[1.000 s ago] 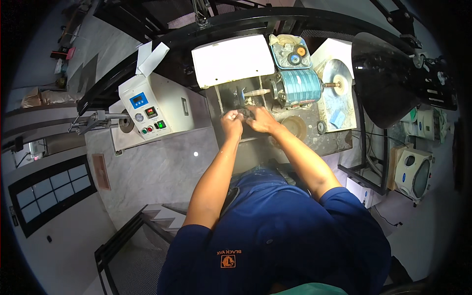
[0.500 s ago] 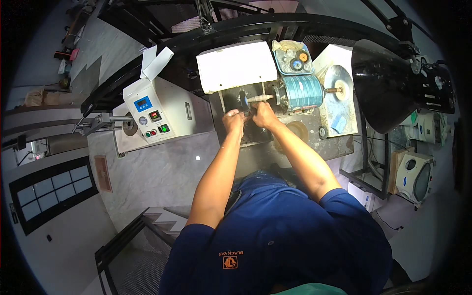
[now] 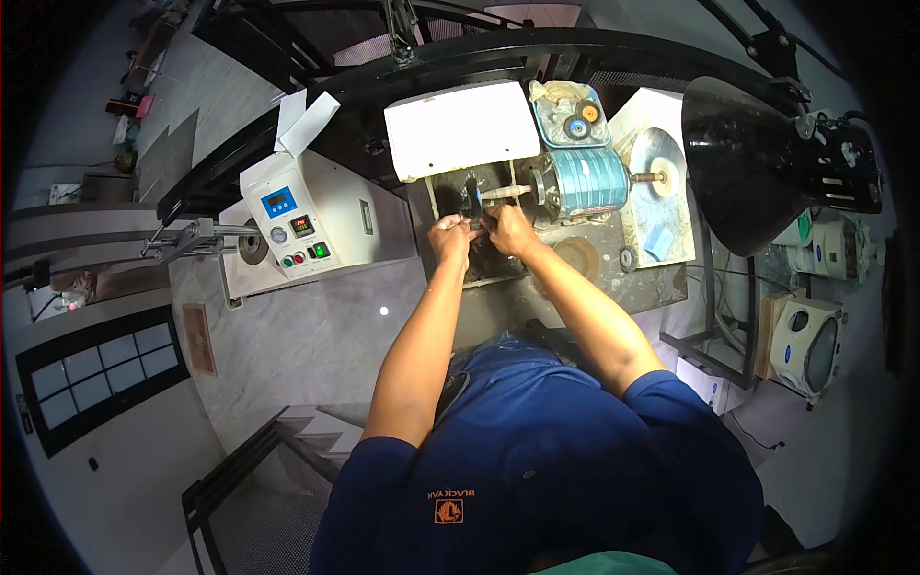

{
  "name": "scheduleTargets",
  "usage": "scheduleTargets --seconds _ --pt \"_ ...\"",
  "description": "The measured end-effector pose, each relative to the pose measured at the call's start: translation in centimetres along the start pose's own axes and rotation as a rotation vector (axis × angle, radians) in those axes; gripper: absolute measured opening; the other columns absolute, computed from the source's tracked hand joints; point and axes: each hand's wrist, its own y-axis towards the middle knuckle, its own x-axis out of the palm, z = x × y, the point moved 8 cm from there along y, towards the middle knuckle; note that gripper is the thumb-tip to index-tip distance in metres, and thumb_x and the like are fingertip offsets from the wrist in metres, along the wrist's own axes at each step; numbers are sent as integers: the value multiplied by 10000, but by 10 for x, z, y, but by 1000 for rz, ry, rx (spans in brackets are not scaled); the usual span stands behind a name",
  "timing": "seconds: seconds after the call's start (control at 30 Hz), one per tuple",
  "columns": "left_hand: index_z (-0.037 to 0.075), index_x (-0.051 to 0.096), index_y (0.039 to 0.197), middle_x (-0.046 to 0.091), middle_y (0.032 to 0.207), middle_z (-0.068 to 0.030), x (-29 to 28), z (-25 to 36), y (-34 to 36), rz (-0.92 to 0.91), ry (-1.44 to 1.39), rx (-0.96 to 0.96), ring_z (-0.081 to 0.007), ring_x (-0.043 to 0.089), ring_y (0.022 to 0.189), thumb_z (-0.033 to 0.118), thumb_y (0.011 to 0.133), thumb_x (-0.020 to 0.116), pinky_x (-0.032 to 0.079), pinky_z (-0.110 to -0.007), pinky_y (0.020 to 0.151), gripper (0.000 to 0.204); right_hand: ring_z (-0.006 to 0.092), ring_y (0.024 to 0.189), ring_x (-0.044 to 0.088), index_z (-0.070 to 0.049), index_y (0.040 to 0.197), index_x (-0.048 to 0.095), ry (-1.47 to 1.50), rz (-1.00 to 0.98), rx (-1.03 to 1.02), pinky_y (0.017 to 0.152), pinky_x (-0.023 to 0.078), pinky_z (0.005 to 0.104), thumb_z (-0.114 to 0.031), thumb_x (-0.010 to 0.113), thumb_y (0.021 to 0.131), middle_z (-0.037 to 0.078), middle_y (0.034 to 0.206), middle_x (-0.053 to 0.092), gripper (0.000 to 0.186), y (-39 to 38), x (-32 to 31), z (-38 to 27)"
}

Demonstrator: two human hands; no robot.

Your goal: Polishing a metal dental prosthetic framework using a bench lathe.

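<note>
Nearest, wearer's navy T-shirt w/ small orange chest logo, blue trousers just past its hem; bare forearms run fwd to the bench. L hand & R hand are close together, fingers of both closed on a small dk piece btwn them; shape too small & covered to make out. Piece sits at the near side of a dk wheel; can't tell if touching. Wheel's at the L end of a pale tapered spindle off a ribbed teal motor. Round shallow dish on bench, just R of R forearm. R of motor: white tray w/ pale disc on the motor's other spindle, plus lt-blue block; small blk wheel near tray's L edge. Behind hands, a white hood; next to it a blue bin w/ orange-hubbed & blue-hubbed wheel brushes. Blk lamp shade far R. Off L, white control box w/ displays, gauge & btns. Farther out: paned door lower L, white machine w/ dk oval window at R.
</note>
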Motion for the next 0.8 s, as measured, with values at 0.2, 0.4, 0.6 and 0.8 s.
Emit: scheduleTargets --seconds 0.2,0.4,0.6,0.8 --pt "-96 553 939 566 905 -138 -9 7 4 -22 24 21 -218 602 767 -128 825 497 595 -376 658 131 409 896 621 8 988 671 55 -30 108 784 488 432 -184 642 815 282 880 625 260 -9 3 -6" --pt "-91 581 850 602 843 -125 -5 12 9 -9 147 -31 -181 612 687 -107 827 505 603 -352 597 81 394 867 639 0 938 692 49 11 163 778 494 428 -162 649 792 262 847 642 222 -5 2 -2" --pt "-99 594 855 600 818 -123 -4 18 11 -62 158 -21 -187 611 664 -105 821 502 603 -354 596 98 393 886 635 15 949 685 90 14 191 789 492 424 -169 660 790 276 860 636 245 -9 5 0" --pt "-94 561 915 574 871 -133 -6 10 19 -66 236 -61 -208 606 672 -97 812 499 595 -362 608 120 413 874 623 -1 925 689 32 27 136 776 489 433 -167 664 788 278 851 630 217 -8 2 -6"
